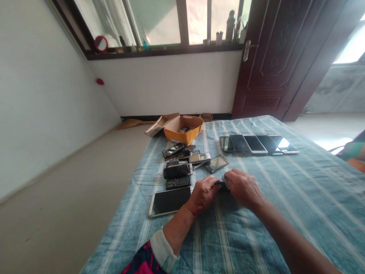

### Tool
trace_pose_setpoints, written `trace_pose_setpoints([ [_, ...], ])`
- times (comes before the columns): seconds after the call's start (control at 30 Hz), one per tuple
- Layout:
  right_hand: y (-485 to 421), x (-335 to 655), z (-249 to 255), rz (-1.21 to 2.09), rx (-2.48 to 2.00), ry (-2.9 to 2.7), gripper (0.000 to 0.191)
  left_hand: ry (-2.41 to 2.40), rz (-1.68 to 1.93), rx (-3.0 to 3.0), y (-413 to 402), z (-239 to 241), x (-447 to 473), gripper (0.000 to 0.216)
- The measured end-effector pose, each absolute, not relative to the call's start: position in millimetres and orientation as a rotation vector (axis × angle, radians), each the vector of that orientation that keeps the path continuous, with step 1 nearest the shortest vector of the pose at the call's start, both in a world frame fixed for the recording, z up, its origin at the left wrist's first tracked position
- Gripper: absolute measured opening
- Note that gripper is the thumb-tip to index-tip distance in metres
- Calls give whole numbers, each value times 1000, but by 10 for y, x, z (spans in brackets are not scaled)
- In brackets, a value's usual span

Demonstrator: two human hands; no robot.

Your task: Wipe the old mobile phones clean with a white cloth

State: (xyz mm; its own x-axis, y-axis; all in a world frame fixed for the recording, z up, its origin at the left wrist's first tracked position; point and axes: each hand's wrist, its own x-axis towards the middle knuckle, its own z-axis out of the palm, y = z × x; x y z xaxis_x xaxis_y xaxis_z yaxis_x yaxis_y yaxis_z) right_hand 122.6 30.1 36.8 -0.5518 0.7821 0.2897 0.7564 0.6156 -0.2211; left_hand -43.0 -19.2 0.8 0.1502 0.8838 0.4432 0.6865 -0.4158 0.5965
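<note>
My left hand (203, 195) is closed on one end of a small dark phone (223, 186), which looks like a mobile seen nearly edge-on. At its other end my right hand (244, 189) has its fingers curled over it; something whitish shows under those fingertips, too small to name. Beside my left wrist lies a white tablet (170, 201) with a dark screen. Older mobile phones are heaped beyond it, among them a black keypad phone (178, 182), a black phone (176, 171) and a silver keypad phone (200, 157). A grey touchscreen phone (217, 163) rests just past my hands.
An opened orange cardboard box (182, 136) with a phone inside stands at the table's far left edge. Several smartphones (256, 145) form an overlapping row at the far right. A striped blue cloth (288, 198) covers the table. A person's arm (356, 164) shows at the right edge.
</note>
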Motion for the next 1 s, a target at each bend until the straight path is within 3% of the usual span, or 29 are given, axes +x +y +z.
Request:
trace_pose_setpoints([
  [0.3,382,1080,413,-235,-1318,-2312,19,1544,1127,2163,-209,13,-407,13],
  [0.53,234,1043,157,-98,-1128,-2331,20,1485,1141,2135,-218,41,-395,17],
  [1.0,171,1170,319,93,-921,-2558,21,1462,1157,2163,-209,-2,-410,21],
])
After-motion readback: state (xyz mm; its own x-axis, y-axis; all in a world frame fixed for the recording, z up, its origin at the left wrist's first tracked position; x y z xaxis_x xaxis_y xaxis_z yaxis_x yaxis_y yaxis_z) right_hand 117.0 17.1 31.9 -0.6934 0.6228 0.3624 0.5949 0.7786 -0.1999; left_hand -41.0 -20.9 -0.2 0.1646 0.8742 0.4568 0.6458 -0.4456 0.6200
